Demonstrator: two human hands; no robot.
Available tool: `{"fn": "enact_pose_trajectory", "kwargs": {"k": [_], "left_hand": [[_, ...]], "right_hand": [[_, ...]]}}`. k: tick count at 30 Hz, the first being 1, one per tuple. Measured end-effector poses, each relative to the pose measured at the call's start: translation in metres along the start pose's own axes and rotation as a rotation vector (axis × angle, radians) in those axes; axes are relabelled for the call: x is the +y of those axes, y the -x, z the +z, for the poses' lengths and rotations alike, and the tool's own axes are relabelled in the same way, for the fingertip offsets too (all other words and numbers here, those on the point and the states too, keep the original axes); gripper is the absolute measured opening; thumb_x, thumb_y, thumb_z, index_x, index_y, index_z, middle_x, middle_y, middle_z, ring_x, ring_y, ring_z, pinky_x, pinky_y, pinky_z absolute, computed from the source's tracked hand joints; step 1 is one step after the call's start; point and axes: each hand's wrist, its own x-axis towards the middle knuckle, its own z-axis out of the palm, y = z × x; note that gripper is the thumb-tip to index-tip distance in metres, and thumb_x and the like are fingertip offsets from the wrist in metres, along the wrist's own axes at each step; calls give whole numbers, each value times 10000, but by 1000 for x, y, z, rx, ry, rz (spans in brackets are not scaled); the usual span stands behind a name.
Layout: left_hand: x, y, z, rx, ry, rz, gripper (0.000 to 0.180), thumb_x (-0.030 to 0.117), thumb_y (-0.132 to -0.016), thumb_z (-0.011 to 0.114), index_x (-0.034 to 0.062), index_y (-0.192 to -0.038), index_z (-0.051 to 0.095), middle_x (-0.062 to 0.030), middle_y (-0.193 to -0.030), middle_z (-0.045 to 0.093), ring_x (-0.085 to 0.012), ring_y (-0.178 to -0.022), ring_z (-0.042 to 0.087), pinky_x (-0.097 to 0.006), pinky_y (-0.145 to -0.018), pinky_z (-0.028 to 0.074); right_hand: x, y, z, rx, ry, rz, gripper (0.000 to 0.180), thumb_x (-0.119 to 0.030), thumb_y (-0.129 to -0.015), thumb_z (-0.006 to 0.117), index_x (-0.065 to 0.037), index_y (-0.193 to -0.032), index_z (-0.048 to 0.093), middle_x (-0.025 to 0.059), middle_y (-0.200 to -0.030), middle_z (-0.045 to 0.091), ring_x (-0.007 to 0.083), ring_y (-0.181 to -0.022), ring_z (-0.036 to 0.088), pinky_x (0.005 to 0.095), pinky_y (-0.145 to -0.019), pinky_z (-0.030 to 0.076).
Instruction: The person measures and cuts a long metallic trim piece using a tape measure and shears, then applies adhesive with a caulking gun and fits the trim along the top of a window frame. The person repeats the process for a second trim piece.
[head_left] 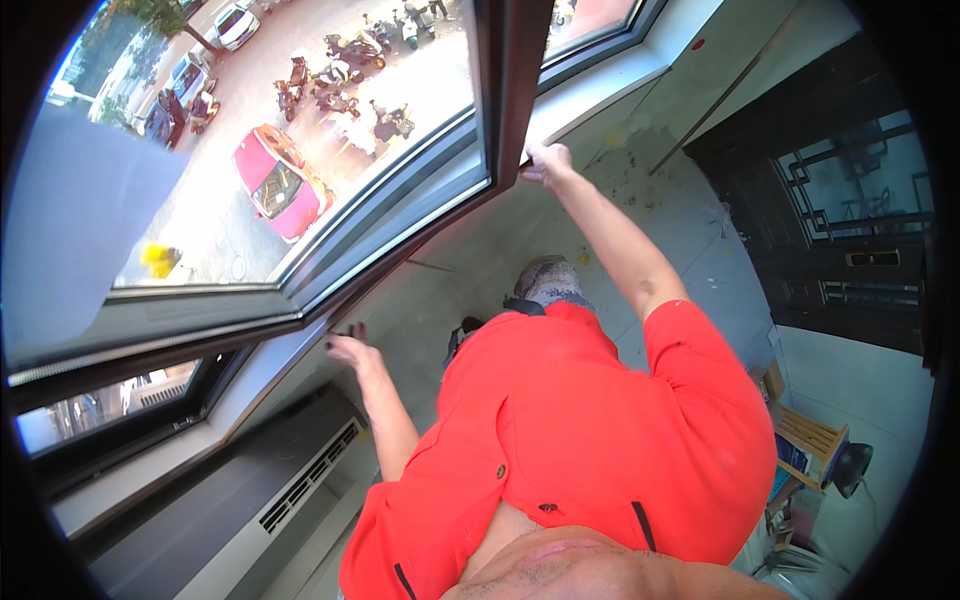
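Observation:
A dark-framed window sash (pixel 505 110) stands swung inward in front of me, its glass reaching across the upper left. My right hand (pixel 548 165) is closed on the sash's edge near its lower right corner, with the arm stretched out. Below the sash's bottom rail (pixel 240 332), my left hand (pixel 352 350) is raised with fingers apart. Its fingertips come close to the rail and the white sill; whether they touch is unclear. I see nothing held in it.
A grey unit with a slotted vent (pixel 310 475) runs below the sill at lower left. A dark door (pixel 820 265) is at right, above a slatted wooden rack (pixel 810 435) with items. Outside are a red car (pixel 290 195) and several scooters (pixel 340 80).

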Motion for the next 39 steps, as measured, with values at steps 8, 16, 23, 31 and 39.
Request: {"fn": "enact_pose_trajectory", "kwargs": {"k": [8,16,23,31,39], "left_hand": [[14,331,150,-1519,-475,967,160,-20,-956,656,20,-1102,709,-148,-1018,716,-325,-911,696,-378,-815,560],[-81,486,430,-1720,-1028,1630,764,162,-937,670,-1,-1603,334,-213,-1636,392,-379,-1461,447,-523,-1181,402],[-176,534,536,-1651,-1257,1816,759,150,-1014,615,35,-1656,228,-196,-1711,262,-394,-1536,345,-578,-1231,323],[-199,545,565,-1510,-1192,1949,645,29,-1004,431,91,-1639,334,-108,-1694,353,-326,-1549,355,-537,-1259,297],[-198,546,572,-1540,-1211,1905,665,20,-975,450,100,-1629,363,-96,-1684,376,-305,-1550,361,-494,-1270,295]], "right_hand": [[9,0,-7,-92,-135,40,339,-232,-944,753,-32,-1176,606,148,-1099,688,316,-880,720,527,-666,645],[-17,29,-23,-258,59,227,452,-335,-950,687,66,-1133,587,215,-1087,645,315,-921,682,439,-771,593],[14,9,-19,-573,-224,610,416,-361,-936,631,27,-1073,571,175,-1007,591,283,-855,624,414,-720,537],[52,1,-11,-921,-621,1008,383,-391,-920,568,-18,-1005,553,130,-916,529,247,-778,558,387,-661,473],[91,-5,-89,-885,-702,1201,361,-422,-905,504,-64,-937,535,84,-825,466,211,-702,491,359,-603,409]]}}
